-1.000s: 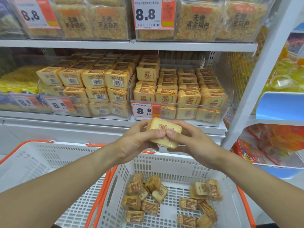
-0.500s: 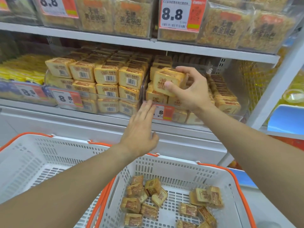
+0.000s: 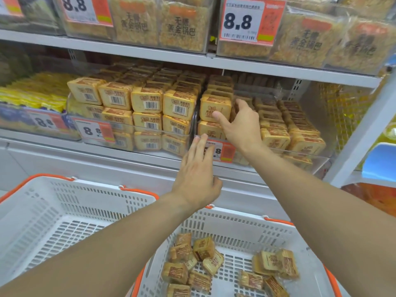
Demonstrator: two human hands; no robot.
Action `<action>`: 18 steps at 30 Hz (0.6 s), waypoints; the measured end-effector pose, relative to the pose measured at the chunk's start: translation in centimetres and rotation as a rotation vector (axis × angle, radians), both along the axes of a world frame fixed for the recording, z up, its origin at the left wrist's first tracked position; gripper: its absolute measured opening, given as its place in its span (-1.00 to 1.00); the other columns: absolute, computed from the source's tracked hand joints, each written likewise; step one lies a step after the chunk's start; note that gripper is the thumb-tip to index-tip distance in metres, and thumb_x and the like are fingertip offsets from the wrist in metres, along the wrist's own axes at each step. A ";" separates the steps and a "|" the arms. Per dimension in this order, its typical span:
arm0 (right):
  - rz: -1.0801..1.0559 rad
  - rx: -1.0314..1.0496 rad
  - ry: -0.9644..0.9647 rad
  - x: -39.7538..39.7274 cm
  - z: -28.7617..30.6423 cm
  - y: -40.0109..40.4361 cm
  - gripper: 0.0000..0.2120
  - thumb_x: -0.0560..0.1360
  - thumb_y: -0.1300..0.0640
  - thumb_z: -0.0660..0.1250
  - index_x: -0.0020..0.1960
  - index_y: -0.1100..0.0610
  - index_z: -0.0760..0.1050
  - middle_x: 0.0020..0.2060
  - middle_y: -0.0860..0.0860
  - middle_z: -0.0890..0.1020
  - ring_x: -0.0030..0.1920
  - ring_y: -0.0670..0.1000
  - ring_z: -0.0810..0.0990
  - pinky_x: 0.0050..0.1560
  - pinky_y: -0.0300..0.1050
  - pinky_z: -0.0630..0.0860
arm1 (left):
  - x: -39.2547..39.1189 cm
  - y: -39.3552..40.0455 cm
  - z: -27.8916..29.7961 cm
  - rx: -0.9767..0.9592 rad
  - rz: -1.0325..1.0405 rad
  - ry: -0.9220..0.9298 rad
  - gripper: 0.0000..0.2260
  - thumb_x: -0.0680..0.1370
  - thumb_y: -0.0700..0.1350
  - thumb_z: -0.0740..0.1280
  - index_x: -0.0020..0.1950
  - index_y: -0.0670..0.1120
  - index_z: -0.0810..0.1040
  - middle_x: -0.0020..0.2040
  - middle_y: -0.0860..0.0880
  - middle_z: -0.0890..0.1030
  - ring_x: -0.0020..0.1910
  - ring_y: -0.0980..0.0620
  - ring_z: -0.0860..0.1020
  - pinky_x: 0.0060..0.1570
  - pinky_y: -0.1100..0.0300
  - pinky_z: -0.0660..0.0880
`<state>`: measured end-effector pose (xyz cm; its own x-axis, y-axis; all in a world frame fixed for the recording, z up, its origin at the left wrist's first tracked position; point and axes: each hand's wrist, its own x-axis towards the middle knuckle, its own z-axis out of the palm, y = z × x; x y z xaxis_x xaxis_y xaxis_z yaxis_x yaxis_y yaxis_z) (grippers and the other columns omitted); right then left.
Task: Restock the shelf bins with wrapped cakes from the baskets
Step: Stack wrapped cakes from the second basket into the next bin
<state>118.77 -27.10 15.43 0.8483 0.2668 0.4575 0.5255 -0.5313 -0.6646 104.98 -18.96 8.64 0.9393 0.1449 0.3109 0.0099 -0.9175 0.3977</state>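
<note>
Head view: right hand [image 3: 242,125], fingers spread, thumb pressing a yellow wrapped square cake [image 3: 215,107] inside the clear plastic shelf bin [image 3: 317,153]. Left hand [image 3: 196,174], fingers together and empty, touches that bin's front edge.

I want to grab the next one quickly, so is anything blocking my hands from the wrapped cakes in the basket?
Nothing visible does. The loose wrapped cakes lie uncovered on the floor of the right-hand basket, open at the top. Both the left hand and right hand are up at the shelf bin.
</note>
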 end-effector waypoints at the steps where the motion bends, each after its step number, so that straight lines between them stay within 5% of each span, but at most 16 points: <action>1: 0.000 0.026 -0.044 -0.9 0.0 -0.4 -0.45 0.52 -0.09 0.45 0.39 0.16 0.45 0.26 0.03 0.59 0.30 0.01 0.51 0.30 -0.15 0.39 | 0.0 -0.3 0.2 -0.005 0.005 0.009 -0.30 0.53 -0.07 0.32 0.62 -0.11 0.11 0.66 -0.07 -0.14 0.63 -0.03 -0.22 0.60 0.01 -0.10; 5: -0.025 0.227 -0.302 -4.5 -2.6 -3.8 -0.79 0.53 0.09 0.42 0.11 0.14 0.53 0.04 0.00 0.53 0.09 -0.02 0.50 0.17 -0.02 0.48 | 0.0 -1.0 -0.4 -0.072 0.075 -0.099 -0.45 0.50 -0.13 0.35 0.48 -0.15 0.33 0.62 -0.15 0.03 0.62 -0.13 0.02 0.55 -0.04 0.13; 8: -0.007 0.248 -0.271 -7.4 -7.3 -7.5 -0.93 0.53 0.22 0.40 -0.07 0.12 0.51 -0.13 -0.01 0.52 -0.09 -0.02 0.48 0.00 -0.17 0.41 | -0.5 -1.2 -2.2 -0.069 0.146 -0.111 -0.78 0.54 -0.14 0.32 0.18 -0.14 0.48 0.39 -0.19 0.37 0.32 -0.21 0.43 0.20 -0.02 0.42; 10: 0.026 0.192 -0.053 -9.3 -11.4 -10.2 -0.90 0.54 0.23 0.40 -0.10 0.09 0.50 -0.23 -0.03 0.55 -0.20 -0.05 0.49 -0.12 -0.28 0.39 | -0.9 -1.2 -3.3 -0.004 0.127 0.122 -0.90 0.62 -0.09 0.21 -0.05 -0.09 0.45 0.11 -0.15 0.55 0.03 -0.20 0.55 -0.08 0.06 0.38; 12: 0.053 0.057 0.251 -10.8 -15.7 -12.6 -0.88 0.55 0.18 0.40 -0.11 0.02 0.50 -0.28 -0.07 0.57 -0.24 -0.09 0.54 -0.20 -0.28 0.43 | -1.4 -1.2 -4.7 0.092 0.078 0.475 -0.79 0.65 -0.06 0.16 -0.16 -0.06 0.42 0.02 -0.16 0.64 -0.07 -0.16 0.55 -0.12 0.10 0.39; 15: 0.109 -0.263 0.603 -11.5 -21.4 -16.1 -0.85 0.52 0.20 0.39 -0.14 -0.01 0.49 -0.32 -0.07 0.57 -0.30 -0.11 0.53 -0.24 -0.17 0.49 | -1.8 -1.5 -8.3 0.168 0.013 0.918 -0.80 0.61 -0.10 0.23 0.10 -0.15 0.58 0.08 -0.13 0.65 0.04 -0.12 0.60 0.05 0.07 0.55; 18: 0.233 -0.637 1.011 -12.5 -25.8 -19.6 -0.88 0.54 0.16 0.41 0.05 0.18 0.58 -0.10 0.08 0.65 -0.15 0.02 0.63 -0.18 -0.14 0.59 | -3.4 -2.5 -12.7 0.010 0.156 1.028 -0.63 0.66 -0.04 0.21 0.39 -0.20 0.50 0.17 -0.15 0.62 0.16 -0.13 0.59 0.05 0.08 0.52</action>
